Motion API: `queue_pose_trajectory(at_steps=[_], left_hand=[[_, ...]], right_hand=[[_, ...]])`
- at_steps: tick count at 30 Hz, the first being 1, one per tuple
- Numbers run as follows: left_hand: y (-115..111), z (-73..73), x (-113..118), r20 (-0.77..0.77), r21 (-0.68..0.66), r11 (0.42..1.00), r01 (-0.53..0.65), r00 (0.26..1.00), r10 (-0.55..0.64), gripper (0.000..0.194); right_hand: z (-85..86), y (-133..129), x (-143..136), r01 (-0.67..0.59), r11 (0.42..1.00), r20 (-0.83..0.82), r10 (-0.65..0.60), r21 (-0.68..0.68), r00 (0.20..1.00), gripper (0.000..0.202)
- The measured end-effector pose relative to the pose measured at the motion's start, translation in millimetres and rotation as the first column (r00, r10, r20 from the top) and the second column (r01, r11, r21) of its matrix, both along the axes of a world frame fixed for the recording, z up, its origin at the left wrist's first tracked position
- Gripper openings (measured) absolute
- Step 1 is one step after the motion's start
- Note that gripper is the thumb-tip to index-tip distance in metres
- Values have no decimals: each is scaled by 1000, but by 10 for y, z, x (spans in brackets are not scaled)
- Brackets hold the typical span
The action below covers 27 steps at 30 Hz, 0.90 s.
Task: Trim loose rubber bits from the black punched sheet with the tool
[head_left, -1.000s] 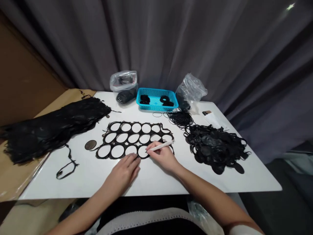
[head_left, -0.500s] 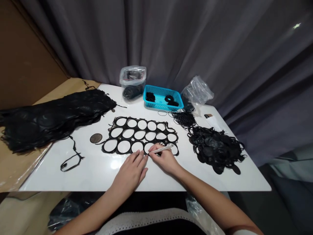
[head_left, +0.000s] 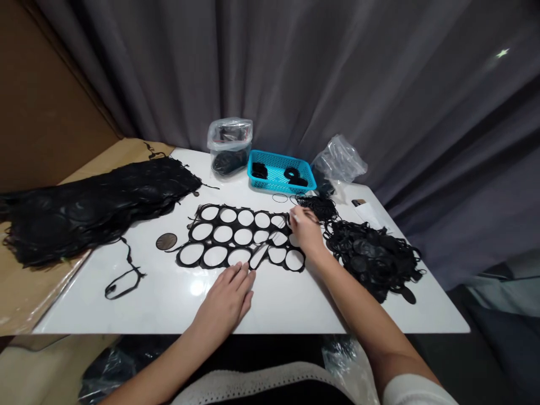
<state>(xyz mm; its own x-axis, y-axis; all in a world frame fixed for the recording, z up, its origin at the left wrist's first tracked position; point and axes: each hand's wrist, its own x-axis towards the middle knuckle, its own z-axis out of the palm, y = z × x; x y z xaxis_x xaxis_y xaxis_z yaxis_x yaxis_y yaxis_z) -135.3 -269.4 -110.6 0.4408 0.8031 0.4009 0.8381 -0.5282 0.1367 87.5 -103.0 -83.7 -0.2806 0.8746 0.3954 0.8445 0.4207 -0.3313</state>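
A black rubber-like sheet [head_left: 230, 223] with rows of large round holes lies on the white table. My left hand [head_left: 228, 293] rests flat at its near edge, fingers stretched out over the rim of a hole. Over the sheet's far right part, my right hand [head_left: 307, 230] is closed round a white pen-shaped tool [head_left: 295, 216], mostly hidden by the fingers. Thin dark strands stretch from near my right fingers toward the sheet's near edge, pulling some holes out of shape; whether the tool or the fingers hold them, I cannot tell.
Stacked black sheets [head_left: 93, 205] lie at left, with a loose strip [head_left: 124, 287] and a dark disc [head_left: 166, 241]. Behind stand a clear tub [head_left: 230, 138] and a blue basket [head_left: 282, 184]. Thin rings [head_left: 323, 207] and black scraps [head_left: 371, 256] are heaped at right.
My right hand has moved away from beside my left hand, up and to the right across the sheet. Near-row holes are now pulled out of shape. My left hand has stayed put.
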Motion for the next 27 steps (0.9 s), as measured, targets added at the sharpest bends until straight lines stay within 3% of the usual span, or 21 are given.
queue_pose_trajectory(at_steps=[3,6,9,12,14,18,27], left_hand=[[-22,9,-10,22,14,1000,3,1000,-3,34],[-69,46,-53,39,20,1000,19,999,-20,37],[-136,76,-131,44,28,999,-43,998,42,37],[-193,49,-205,5,57,991,-123,992,122,36],[-215,12,-231,-26,72,990,-124,992,126,38],[-223,-23,-232,-50,76,990,-119,991,123,39],[-221,-3,-213,-49,93,987,-132,989,137,37]], right_hand=[[108,276,80,87,996,-84,-88,-16,993,19],[158,170,-68,-8,969,-297,-67,-246,953,21],[125,-162,-345,-250,845,-487,-13,-472,873,26],[63,-519,-586,-467,711,-583,98,-526,807,21],[35,-697,-680,-526,665,-579,168,-531,798,16],[4,-848,-741,-532,669,-558,205,-519,804,11],[-34,-877,-768,-565,698,-565,274,-440,778,11]])
